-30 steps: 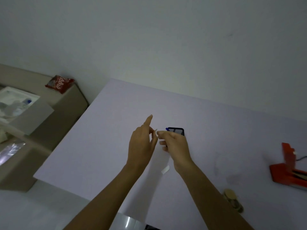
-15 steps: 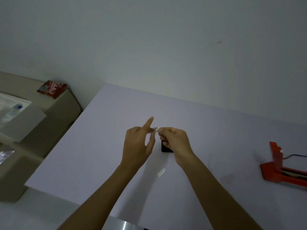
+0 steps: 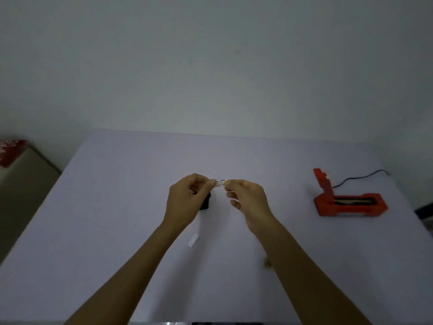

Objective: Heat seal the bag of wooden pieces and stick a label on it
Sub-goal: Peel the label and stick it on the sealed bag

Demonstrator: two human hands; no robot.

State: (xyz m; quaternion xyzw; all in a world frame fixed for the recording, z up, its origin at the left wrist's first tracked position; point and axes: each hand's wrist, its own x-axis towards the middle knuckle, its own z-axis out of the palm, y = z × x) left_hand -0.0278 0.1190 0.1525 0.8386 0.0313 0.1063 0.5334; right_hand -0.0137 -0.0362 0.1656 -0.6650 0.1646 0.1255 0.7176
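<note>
Head view looks down on a pale table point(image 3: 117, 231) where both my hands meet above the middle. My left hand point(image 3: 187, 202) and right hand point(image 3: 248, 202) each pinch one end of a small white label point(image 3: 221, 182), held flat between the fingertips, off the surface. A dark object point(image 3: 205, 202), too dim to identify, sits on the table partly behind my left hand. A white strip point(image 3: 193, 239) lies between my forearms. Well to the right stands the red heat sealer point(image 3: 346, 200), its lid raised, black cord point(image 3: 360, 178) trailing behind.
</note>
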